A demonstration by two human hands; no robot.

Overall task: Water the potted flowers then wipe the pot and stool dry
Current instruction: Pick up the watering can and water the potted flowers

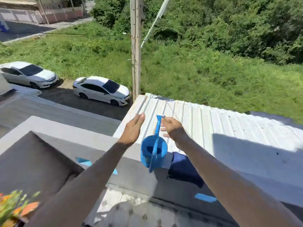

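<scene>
Blurred potted flowers (11, 205), cut off at the lower-left corner.

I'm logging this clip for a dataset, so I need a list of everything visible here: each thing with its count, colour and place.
watering can: one, blue, centre, at the ledge, spout pointing away
potted flowers: one blurred clump, orange and green, bottom left corner
ledge: one, grey, across the middle
blue marks: a few, light blue, on the ledge
corrugated roof: one, white, beyond the ledge, right
cars: two, white, parked on the road at left
utility pole: one, grey, upper centre
grass and bushes: green, upper half
left hand: open, empty, left of the can
right hand: by the spout tip; grip unclear
</scene>
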